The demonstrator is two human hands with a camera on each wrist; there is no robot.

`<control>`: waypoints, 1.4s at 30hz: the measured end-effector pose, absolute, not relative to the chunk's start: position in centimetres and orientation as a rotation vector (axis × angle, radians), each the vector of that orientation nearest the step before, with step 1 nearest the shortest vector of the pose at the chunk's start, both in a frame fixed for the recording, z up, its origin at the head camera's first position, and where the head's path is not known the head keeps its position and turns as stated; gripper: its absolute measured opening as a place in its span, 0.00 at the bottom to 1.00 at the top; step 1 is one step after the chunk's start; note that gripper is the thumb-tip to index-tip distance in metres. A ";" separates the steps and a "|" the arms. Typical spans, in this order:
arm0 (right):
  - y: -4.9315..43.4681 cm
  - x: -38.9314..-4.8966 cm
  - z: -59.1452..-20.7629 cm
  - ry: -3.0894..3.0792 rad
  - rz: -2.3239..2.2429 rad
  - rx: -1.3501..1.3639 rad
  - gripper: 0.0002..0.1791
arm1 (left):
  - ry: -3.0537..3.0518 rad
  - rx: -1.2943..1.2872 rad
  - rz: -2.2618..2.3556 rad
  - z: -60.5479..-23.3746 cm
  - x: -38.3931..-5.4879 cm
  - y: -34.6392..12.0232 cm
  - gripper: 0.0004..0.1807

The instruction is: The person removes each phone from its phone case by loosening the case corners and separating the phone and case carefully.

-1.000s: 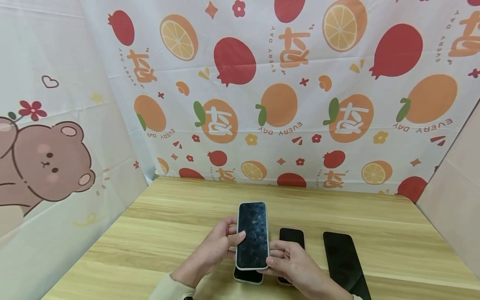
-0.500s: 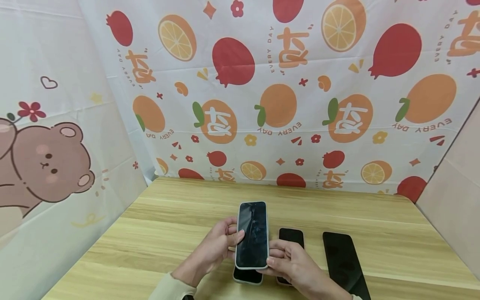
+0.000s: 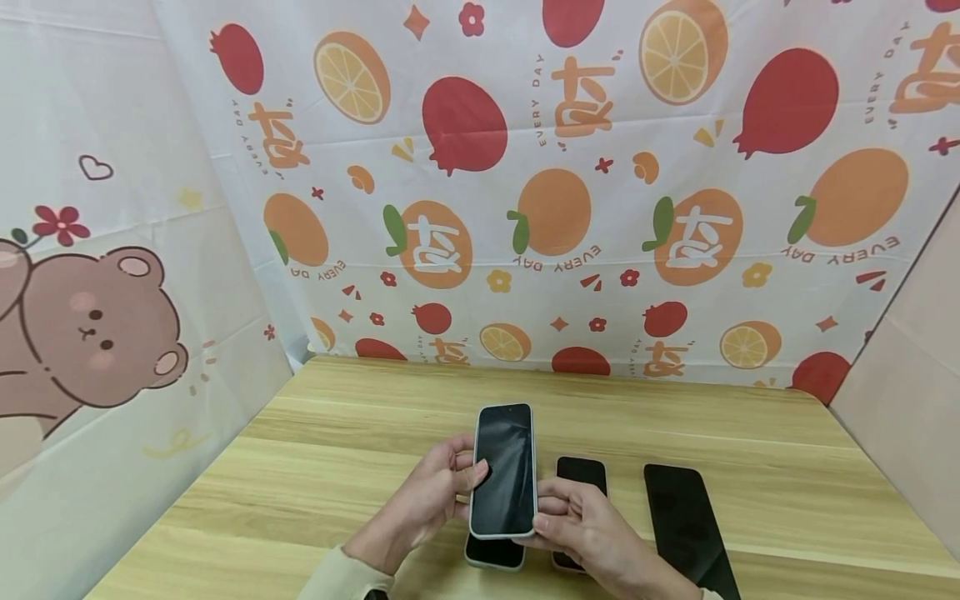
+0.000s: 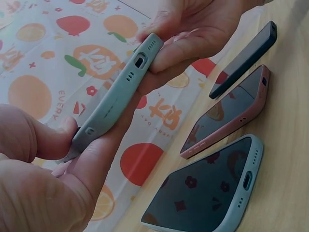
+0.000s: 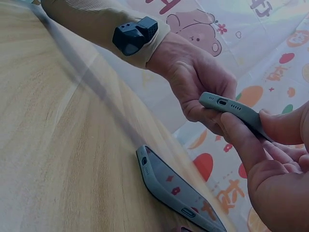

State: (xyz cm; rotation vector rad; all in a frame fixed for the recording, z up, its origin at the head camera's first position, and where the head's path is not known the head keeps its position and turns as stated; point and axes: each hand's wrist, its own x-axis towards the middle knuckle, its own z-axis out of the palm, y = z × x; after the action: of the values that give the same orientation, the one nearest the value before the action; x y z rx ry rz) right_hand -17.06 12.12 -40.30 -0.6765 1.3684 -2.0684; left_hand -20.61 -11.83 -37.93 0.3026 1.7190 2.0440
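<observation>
A smartphone in a pale green case [image 3: 504, 483] is held above the table, its dark screen facing up. My left hand [image 3: 435, 487] grips its left side, thumb over the screen's edge and fingers behind. At the lower right corner, my right hand [image 3: 588, 533] pinches it between thumb and fingers. In the left wrist view its lower edge with the charging port [image 4: 140, 62] shows. Partly hidden beneath it, a second phone in a pale green case [image 3: 493, 553] lies on the table. A phone in a pink case [image 4: 229, 113] lies beside that one, partly behind my right hand.
Farther right on the wooden table [image 3: 360, 400] lies a larger black phone [image 3: 690, 525], screen up. A fruit-print cloth [image 3: 480, 208] hangs behind the table, and a bear-print cloth [image 3: 97, 333] hangs at the left.
The reflection on the held phone's screen has changed from mottled spots to pale streaks. Both hands keep their grip and have hardly moved.
</observation>
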 end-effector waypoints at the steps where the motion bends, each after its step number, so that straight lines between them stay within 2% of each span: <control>1: 12.1 -17.1 -40.3 1.366 -2.070 -0.689 0.27 | 1.716 0.302 2.046 -37.9 -20.6 -11.8 0.25; 9: 11.9 -17.1 -40.3 1.485 -2.029 -0.806 0.24 | 1.736 0.298 2.073 -37.7 -20.2 -11.9 0.24; 16: 12.0 -17.2 -39.8 1.489 -2.004 -0.696 0.26 | 1.734 0.305 2.062 -37.9 -20.3 -11.7 0.24; 24: 12.0 -17.2 -39.9 1.666 -2.077 -0.486 0.32 | 1.796 0.285 2.051 -38.1 -20.5 -11.4 0.26; 32: 11.8 -17.1 -39.8 1.803 -2.055 -0.439 0.23 | 1.880 0.279 2.018 -38.3 -20.7 -11.3 0.29; 37: 11.7 -17.2 -39.6 1.887 -2.005 -0.465 0.23 | 1.919 0.271 2.007 -38.5 -20.7 -11.2 0.28; 42: 11.7 -17.2 -39.6 2.219 -1.868 -0.566 0.21 | 1.934 0.270 2.007 -38.7 -20.5 -10.8 0.28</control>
State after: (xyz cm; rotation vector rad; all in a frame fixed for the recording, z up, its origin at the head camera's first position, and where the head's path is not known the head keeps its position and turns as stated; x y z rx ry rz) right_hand -17.19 11.70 -39.65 -0.5662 2.2186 -1.8684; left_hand -20.50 -10.81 -38.70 0.2705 1.9343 2.0072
